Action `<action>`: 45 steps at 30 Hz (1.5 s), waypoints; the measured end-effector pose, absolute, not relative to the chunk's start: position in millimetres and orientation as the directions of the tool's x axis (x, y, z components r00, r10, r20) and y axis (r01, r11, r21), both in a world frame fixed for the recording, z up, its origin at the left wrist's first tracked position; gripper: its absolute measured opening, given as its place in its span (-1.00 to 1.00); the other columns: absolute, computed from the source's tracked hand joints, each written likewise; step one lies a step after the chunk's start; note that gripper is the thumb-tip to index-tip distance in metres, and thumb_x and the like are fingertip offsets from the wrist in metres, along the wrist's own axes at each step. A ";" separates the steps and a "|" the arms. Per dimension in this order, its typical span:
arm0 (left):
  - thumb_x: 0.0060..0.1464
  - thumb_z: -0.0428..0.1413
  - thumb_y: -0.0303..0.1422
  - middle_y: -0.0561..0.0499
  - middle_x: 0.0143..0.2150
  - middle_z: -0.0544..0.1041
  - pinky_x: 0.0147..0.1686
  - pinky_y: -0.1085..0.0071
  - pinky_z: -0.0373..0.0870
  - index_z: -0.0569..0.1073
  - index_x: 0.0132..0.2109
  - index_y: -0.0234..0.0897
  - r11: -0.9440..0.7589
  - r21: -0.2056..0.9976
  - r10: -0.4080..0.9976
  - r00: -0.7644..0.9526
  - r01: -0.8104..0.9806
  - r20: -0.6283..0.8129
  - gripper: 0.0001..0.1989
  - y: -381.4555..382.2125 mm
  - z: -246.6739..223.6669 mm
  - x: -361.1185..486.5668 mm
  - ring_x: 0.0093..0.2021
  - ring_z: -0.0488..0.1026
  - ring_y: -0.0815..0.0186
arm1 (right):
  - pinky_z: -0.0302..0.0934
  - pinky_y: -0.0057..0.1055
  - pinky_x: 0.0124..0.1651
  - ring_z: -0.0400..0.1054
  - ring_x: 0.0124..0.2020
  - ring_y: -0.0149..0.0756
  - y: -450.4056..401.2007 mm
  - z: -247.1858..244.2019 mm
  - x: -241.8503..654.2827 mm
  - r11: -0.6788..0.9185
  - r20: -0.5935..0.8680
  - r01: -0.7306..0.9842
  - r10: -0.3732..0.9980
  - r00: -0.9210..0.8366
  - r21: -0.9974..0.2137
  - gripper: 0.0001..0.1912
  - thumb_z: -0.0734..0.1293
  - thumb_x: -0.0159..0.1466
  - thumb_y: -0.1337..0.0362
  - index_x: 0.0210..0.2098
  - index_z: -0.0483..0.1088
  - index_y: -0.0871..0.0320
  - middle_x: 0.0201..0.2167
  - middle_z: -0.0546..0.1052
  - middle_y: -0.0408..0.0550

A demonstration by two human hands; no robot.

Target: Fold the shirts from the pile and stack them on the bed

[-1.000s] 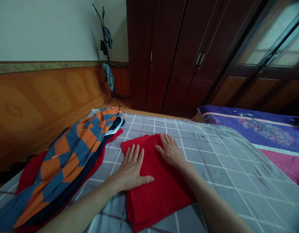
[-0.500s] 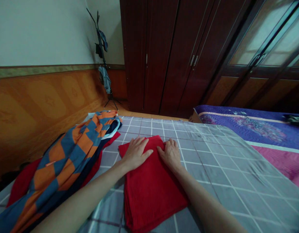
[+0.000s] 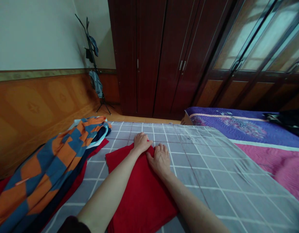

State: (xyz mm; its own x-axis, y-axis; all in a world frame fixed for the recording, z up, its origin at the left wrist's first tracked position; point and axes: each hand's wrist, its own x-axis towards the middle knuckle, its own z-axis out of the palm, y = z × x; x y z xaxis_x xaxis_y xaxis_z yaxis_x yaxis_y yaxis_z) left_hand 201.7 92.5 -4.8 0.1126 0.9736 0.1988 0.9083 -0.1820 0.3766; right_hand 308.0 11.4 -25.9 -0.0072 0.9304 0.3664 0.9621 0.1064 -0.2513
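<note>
A folded red cloth garment [image 3: 139, 200] lies on the grey checked bed sheet [image 3: 200, 168]; its exact kind does not show. At its far edge my left hand [image 3: 141, 143] has its fingers curled over the fabric, closed on it near the top corner. My right hand [image 3: 161, 159] rests on the right edge of the cloth, palm down, fingers stretched out and the thumb apart. Both forearms reach across the garment from below.
On the left lies a heap of clothes with an orange-and-blue checked garment [image 3: 54, 155] on top. Beyond the bed stand a dark wardrobe [image 3: 149, 64] and a coat rack [image 3: 93, 58]. A purple and pink bedspread [image 3: 256, 126] lies at right.
My left hand has moved from lying spread on the cloth to its far edge, where the fingers have closed. The right hand stays on the right edge. The view has shifted slightly right.
</note>
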 end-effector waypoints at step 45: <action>0.06 0.04 -0.40 0.05 -0.26 0.54 -0.05 0.32 0.27 0.42 -0.31 -0.24 -0.451 0.496 0.893 0.365 0.742 0.264 -0.93 105.2 -17.4 180.0 -0.18 0.43 0.29 | 0.03 -0.09 0.16 0.18 0.13 0.08 15.9 -30.5 310.7 0.079 0.396 0.944 0.916 0.057 -0.320 -0.75 0.23 0.23 0.23 -0.28 0.46 0.28 0.00 0.42 0.32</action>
